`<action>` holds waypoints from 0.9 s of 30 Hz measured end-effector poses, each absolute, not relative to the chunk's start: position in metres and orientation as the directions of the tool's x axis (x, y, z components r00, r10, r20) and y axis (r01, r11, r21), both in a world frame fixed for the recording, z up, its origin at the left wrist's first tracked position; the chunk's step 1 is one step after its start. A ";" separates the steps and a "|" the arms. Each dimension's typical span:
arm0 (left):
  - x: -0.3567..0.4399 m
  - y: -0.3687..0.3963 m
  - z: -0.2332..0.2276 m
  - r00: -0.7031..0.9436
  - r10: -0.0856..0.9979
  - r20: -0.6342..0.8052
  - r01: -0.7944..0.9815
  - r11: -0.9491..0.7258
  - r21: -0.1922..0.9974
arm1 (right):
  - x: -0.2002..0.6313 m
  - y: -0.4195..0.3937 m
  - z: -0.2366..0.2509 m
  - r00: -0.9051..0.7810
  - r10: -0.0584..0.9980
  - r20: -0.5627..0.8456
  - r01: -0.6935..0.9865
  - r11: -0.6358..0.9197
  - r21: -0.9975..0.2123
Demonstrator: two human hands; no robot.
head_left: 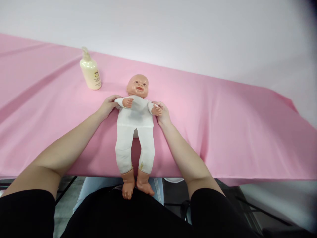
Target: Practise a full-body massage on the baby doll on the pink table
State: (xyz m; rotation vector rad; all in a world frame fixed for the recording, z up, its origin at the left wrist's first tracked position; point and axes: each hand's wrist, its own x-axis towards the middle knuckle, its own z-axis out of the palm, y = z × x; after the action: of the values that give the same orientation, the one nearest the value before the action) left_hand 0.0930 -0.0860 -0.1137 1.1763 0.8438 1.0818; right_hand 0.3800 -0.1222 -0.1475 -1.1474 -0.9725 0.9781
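Note:
A baby doll [135,114] with a white cloth body and hard plastic head, hands and feet lies face up on the pink cloth. Its head points away from me, and its feet stick out past the near table edge. My left hand [109,105] is closed on the doll's arm at the left of the view. On the other side, my right hand [163,115] grips the other arm close to its plastic hand. Some of my fingertips are hidden behind the doll's sleeves.
A cream pump bottle [91,72] stands beyond my left hand, to the left of the doll's head. The pink tablecloth [237,138] spreads to both sides, with folds at the right. A white wall [188,33] rises behind the table.

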 end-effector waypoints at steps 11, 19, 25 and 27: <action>0.094 -0.087 -0.113 0.280 0.958 0.063 -0.185 -0.010 0.983 | 0.375 -0.124 -0.143 0.275 0.942 0.190 -0.177 0.244 -0.954; 0.096 -0.088 -0.113 0.234 0.971 0.042 -0.172 -0.002 0.985 | 0.378 -0.122 -0.151 0.239 0.964 0.113 -0.168 0.156 -0.973; 0.095 -0.085 -0.117 0.225 0.974 0.007 -0.159 0.029 0.987 | 0.376 -0.121 -0.152 0.270 0.959 0.083 -0.135 0.124 -0.983; 0.095 -0.085 -0.118 0.213 0.977 -0.001 -0.159 0.036 0.987 | 0.376 -0.122 -0.151 0.271 0.960 0.074 -0.140 0.115 -0.983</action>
State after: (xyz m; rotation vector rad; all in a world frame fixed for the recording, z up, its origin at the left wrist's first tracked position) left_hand 0.0951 -0.0846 -0.1181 1.1704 0.9435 1.1109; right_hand 0.3761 -0.1222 -0.1511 -1.1432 -0.9457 1.0135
